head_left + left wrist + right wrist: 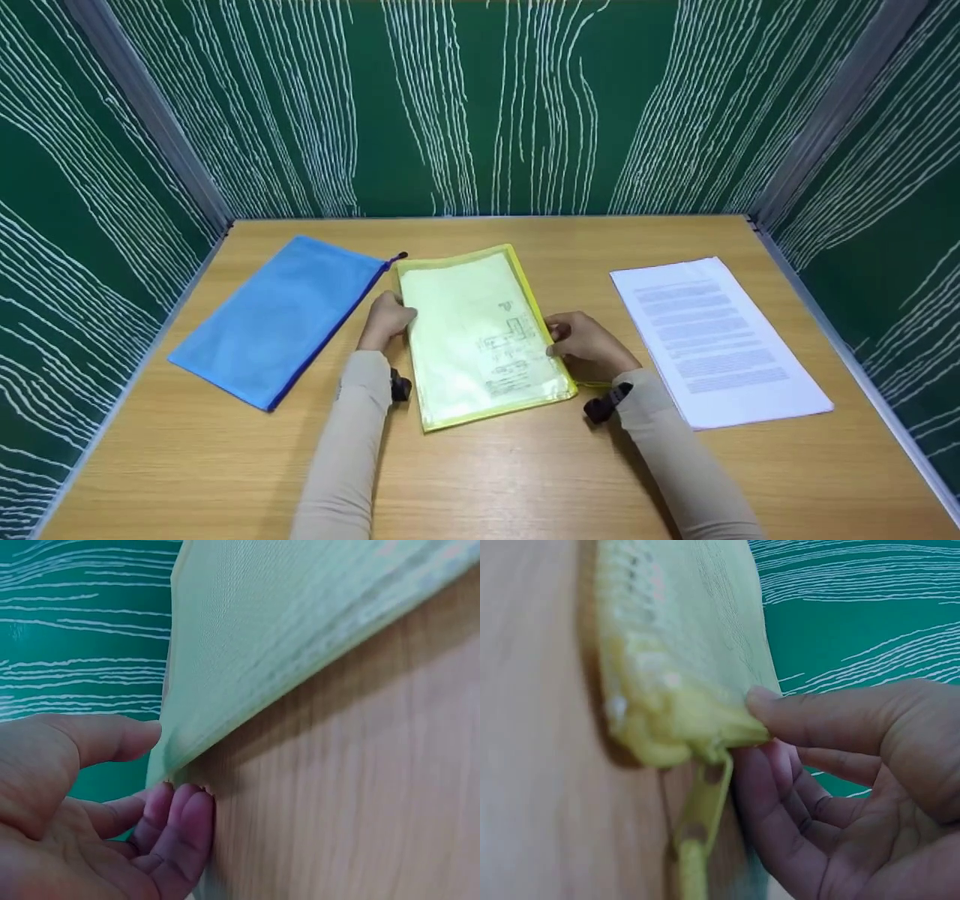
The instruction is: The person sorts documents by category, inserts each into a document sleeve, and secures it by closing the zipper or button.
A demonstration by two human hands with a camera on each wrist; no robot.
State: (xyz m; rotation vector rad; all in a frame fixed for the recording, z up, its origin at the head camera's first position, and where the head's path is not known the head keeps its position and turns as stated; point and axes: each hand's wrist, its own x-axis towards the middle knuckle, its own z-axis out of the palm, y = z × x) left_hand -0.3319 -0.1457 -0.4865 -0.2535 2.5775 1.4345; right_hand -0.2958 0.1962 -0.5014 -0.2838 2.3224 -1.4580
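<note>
A translucent yellow zip pouch (pixel 465 337) with paper showing inside lies between the two hands in the head view. My left hand (pixel 388 319) holds its left edge, thumb on top and fingers curled beneath; in the left wrist view that hand (pixel 112 802) is at the pouch's edge (pixel 247 652). At the right edge, my right hand (pixel 589 341) pinches the pouch. The right wrist view shows the thumb of the right hand (pixel 840 765) pressing the yellow edge against the fingers, beside the zipper pull (pixel 709 799) and its hanging yellow cord (pixel 693 870).
To the left lies a blue zip pouch (pixel 281 322) with a dark blue zipper edge. A stack of printed white paper (pixel 720 345) is on the right of the wooden table (pixel 480 480). Green panels (pixel 480 112) with white wavy lines enclose the back and sides.
</note>
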